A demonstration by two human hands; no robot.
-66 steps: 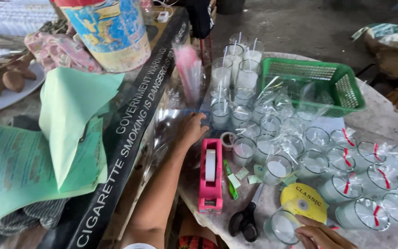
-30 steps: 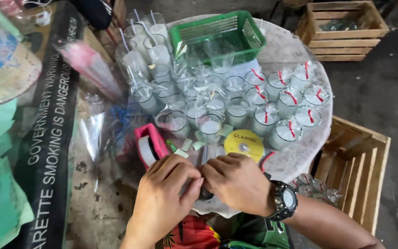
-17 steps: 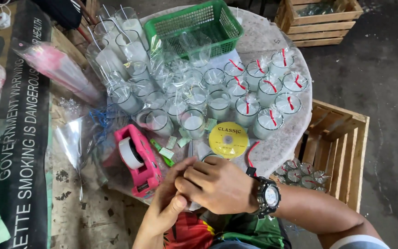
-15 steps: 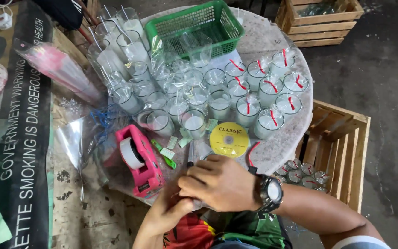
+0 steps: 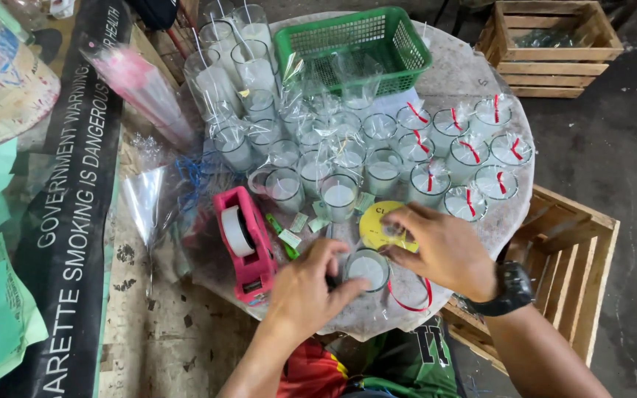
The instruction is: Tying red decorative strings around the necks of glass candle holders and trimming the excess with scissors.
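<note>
A small glass cup of white wax [image 5: 368, 270] stands at the near edge of the round table [image 5: 458, 70], on a sheet of clear plastic wrap. My left hand [image 5: 307, 291] cups its left side. My right hand [image 5: 440, 249], with a black watch at the wrist, touches its right side, fingers spread over the wrap. A red ribbon [image 5: 409, 304] lies curled just below the cup. A yellow disc-shaped tin lid [image 5: 375, 222] sits right behind it, partly under my right fingers.
A pink tape dispenser [image 5: 243, 242] sits to the left. Several wrapped wax cups with red ties [image 5: 466, 156] fill the right, unwrapped ones [image 5: 339, 197] the middle. A green basket [image 5: 353, 44] stands at the back. Wooden crates [image 5: 563, 237] lie right.
The view has swung over the table. My hands, earlier clasped together at the table edge, have drawn apart, and a wax cup now shows between them on clear wrap.
</note>
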